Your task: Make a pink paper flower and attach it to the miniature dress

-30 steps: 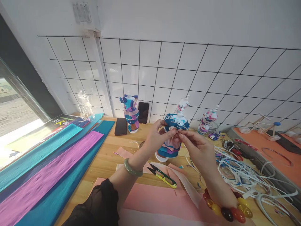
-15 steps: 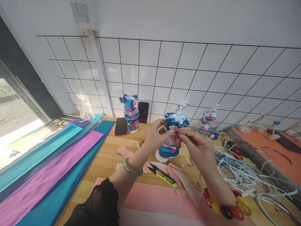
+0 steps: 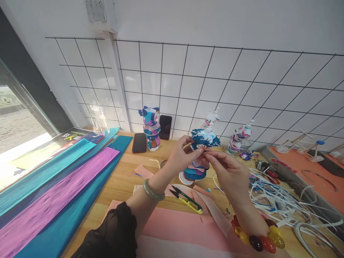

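A small dress form (image 3: 195,174) dressed in ruffled blue, white and pink crepe paper stands upright on a white base between my hands. At its front, my left hand (image 3: 182,154) and my right hand (image 3: 229,173) pinch a gathered piece of pink crepe paper (image 3: 203,147) just under the dark blue ruffle (image 3: 205,138). The fingertips of both hands nearly meet there, and they partly hide the paper. Below my hands, green and yellow thread snips (image 3: 194,206) lie on the table beside pink crepe paper sheets (image 3: 174,225).
Three other dressed forms stand near the wall, one (image 3: 152,129) beside two phones (image 3: 139,143). Long crepe paper strips (image 3: 67,186) in purple and teal cover the left side. A tangle of white and blue cords (image 3: 276,197) lies at right, near an orange surface (image 3: 298,161).
The view has shifted slightly, so most things sit a little further right in the picture. Both hands keep their pinch on the pink paper, with only small finger movement.
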A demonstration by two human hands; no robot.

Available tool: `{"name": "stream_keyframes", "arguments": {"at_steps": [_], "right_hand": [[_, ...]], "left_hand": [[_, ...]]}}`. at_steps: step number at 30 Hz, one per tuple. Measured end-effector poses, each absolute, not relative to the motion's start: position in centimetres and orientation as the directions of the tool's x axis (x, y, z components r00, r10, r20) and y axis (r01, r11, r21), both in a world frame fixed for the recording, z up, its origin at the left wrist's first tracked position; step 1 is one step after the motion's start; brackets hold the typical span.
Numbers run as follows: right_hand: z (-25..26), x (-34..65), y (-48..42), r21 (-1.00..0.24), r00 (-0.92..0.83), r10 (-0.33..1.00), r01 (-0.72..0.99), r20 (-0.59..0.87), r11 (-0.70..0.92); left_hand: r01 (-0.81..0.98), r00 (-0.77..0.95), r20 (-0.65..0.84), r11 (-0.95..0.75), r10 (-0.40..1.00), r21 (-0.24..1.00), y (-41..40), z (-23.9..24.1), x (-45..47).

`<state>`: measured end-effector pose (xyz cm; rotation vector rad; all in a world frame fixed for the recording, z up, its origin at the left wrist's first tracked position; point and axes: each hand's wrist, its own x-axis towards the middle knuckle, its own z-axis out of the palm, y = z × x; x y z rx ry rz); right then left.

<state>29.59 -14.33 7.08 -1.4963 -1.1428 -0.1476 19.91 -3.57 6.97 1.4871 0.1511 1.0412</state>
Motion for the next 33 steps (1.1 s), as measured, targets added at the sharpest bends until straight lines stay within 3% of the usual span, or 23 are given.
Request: {"name": "stream_keyframes", "arguments": {"at_steps": [15,33], "right_hand": [[6.74,29.88,-13.93,-0.830,0.564,0.624,0.478,0.541,0.288],[6.77,29.85,-13.67,-0.880,0.608,0.638,0.369,0.472,0.299]], "left_hand": [[-0.504,0.585,0.518,-0.221,0.625,0.835,-3.51,6.58,20.15],[-0.412,0.581,0.518,-0.321,0.628,0.852,-3.62,6.91,19.80]]}}
